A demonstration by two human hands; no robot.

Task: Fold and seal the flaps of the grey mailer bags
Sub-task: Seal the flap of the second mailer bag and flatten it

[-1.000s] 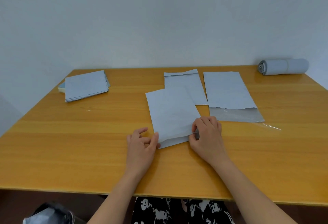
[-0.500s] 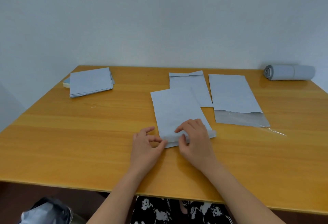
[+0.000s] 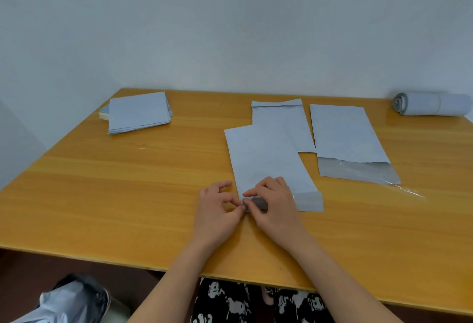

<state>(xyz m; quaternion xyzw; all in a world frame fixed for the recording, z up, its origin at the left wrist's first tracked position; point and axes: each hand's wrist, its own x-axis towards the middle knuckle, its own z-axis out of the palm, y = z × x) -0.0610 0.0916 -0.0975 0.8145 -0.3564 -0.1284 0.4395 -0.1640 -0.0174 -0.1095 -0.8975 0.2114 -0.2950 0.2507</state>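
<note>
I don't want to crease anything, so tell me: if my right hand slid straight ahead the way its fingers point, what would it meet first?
The right hand points up and left over the mailer bag whose flap it pinches. Going on, it would probably just cross that bag, then bare wooden table. Depth is uncertain.

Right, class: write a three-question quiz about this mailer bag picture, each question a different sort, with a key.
1. True or false: both hands pinch at the near left corner of the nearest mailer bag.
2. Where does the rolled bundle lie? A far right corner of the table; B near left corner; C on the stack.
3. Fill in: the stack of mailers lies at the far ____ of the table.

Key: 1 true; 2 A; 3 left.
</note>
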